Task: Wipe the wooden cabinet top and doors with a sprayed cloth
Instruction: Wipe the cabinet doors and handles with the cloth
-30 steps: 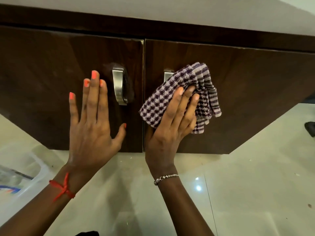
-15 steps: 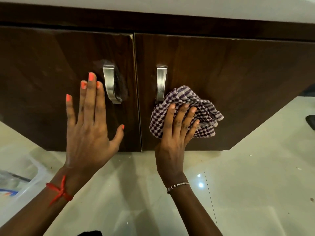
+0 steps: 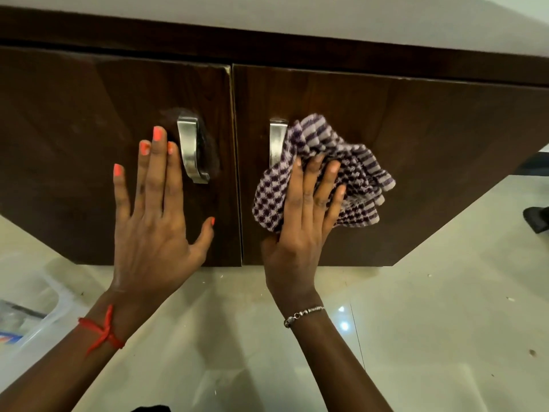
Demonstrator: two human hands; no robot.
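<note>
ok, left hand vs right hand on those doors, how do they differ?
The left hand lies bare and flat on the left door; the right hand presses the checked cloth against the right door. The left hand sits beside the left handle, leaving it uncovered; the right hand's cloth overlaps the right handle. Both have fairly straight fingers, on closed doors.

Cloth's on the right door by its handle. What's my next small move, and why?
Probably sweep the cloth rightward across the right door: the right hand presses it flat beside the handle, with bare panel stretching right. The left hand lies flat on the left door.
</note>
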